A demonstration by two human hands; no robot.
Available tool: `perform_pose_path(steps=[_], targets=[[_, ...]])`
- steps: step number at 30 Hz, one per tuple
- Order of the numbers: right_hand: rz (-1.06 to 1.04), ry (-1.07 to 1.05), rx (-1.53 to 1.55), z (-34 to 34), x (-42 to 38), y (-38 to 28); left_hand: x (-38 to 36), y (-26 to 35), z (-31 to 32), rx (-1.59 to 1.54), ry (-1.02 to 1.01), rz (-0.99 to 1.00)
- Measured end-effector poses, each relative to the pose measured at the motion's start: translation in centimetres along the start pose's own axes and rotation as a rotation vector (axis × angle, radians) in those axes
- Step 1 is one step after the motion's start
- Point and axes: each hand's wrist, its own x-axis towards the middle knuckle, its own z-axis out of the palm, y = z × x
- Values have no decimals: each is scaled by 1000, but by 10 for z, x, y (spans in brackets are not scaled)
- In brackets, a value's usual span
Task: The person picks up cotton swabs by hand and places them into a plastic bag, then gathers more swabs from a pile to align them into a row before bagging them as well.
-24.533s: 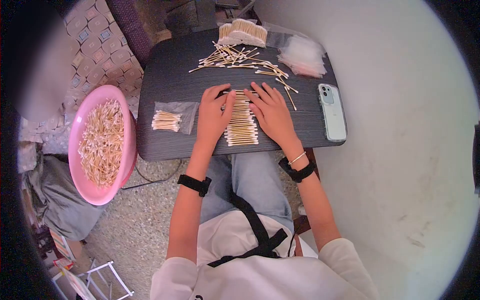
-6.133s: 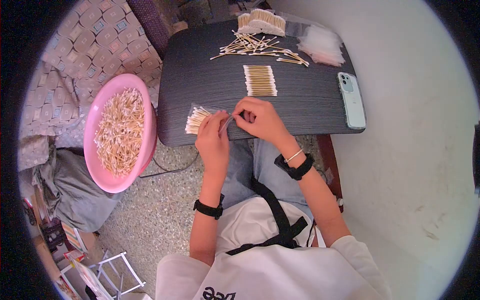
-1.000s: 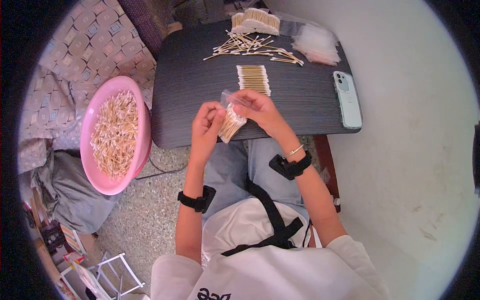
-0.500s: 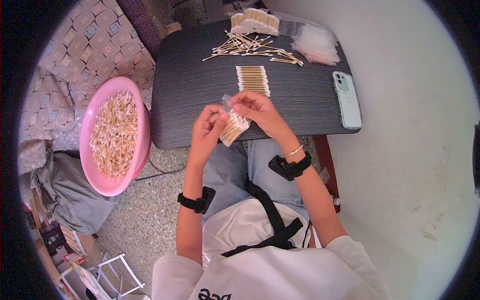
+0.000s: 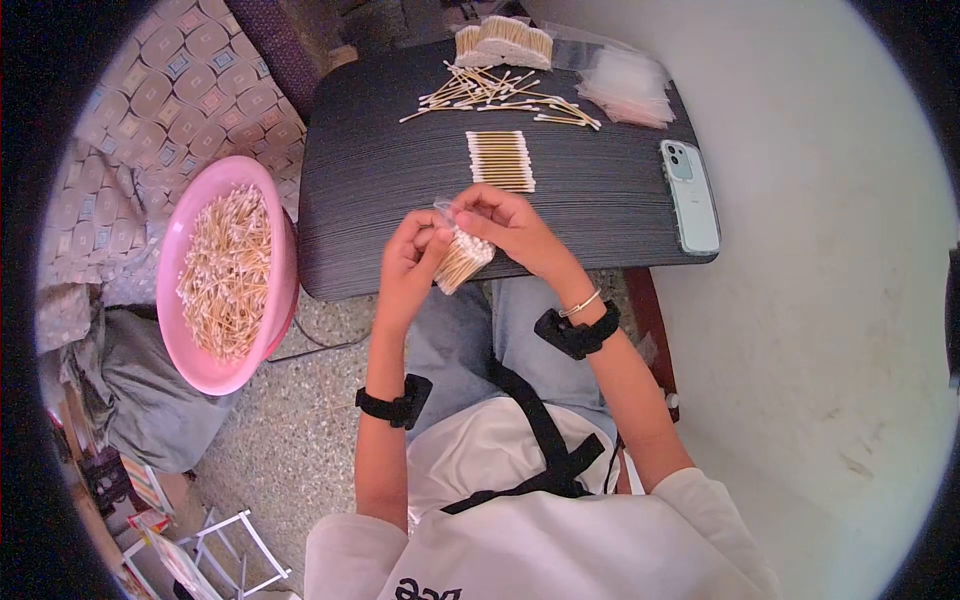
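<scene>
Bag (image 5: 466, 257) of clear plastic, filled with cotton swabs, between left hand (image 5: 403, 275) and right hand (image 5: 530, 238), at the near edge of the dark worktop (image 5: 370, 170) and partly above the lap. Fingers of both hands closed on the bag: left thumb against its upper left side, right thumb and fingers gathered on its upper end, beside the crumpled film. Both hands in contact, neither clearly nearer; undersides of the grip hidden, exact placing of the far fingertips impossible to tell. Sticks inside slanted, long axis from upper right, on the right hand's side, down to lower left, toward the wearer; lower end free, just below the left thumb.

Beyond the hands, flat row of swabs (image 5: 502, 160), sticks side by side and crosswise to the wearer. Farther back, scattered swabs (image 5: 478, 90), then upright bundles (image 5: 505, 44) at the far edge. To the right, pile of flat plastic bags (image 5: 628, 88) and, nearer, phone (image 5: 689, 200) with camera side up. Left of the worktop, pink basin (image 5: 285, 275) with a heap of mixed swabs (image 5: 225, 275). Black bands (image 5: 395, 402) around both forearms.
</scene>
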Motion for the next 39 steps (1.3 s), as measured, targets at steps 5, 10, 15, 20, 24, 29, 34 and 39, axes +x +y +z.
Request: perform_pose_path(steps=[5,10,15,20,24,29,34,39], targets=[[-50,-40,-68,-1,1,5,-1,2,-1,26,-4,-32],[10,-14,-20,-2,-1,2,-2,1,-2,1,-2,-38],[-49,3,-29,3,-1,1,-1,-3,-2,-18,12,-10],[-42,2,-102,2,-1,6,1,-9,-4,56,-17,25],[-41,8,-71,1,-1,3,1,-8,-2,16,-5,-5],[-38,-2,-11,0,-2,-5,1,-1,-1,-58,37,-48],[-14,-50,-20,0,-3,-3,0,0,2,-64,49,-21],[-45,-79,-86,-3,-1,7,0,0,-1,-38,49,-21]])
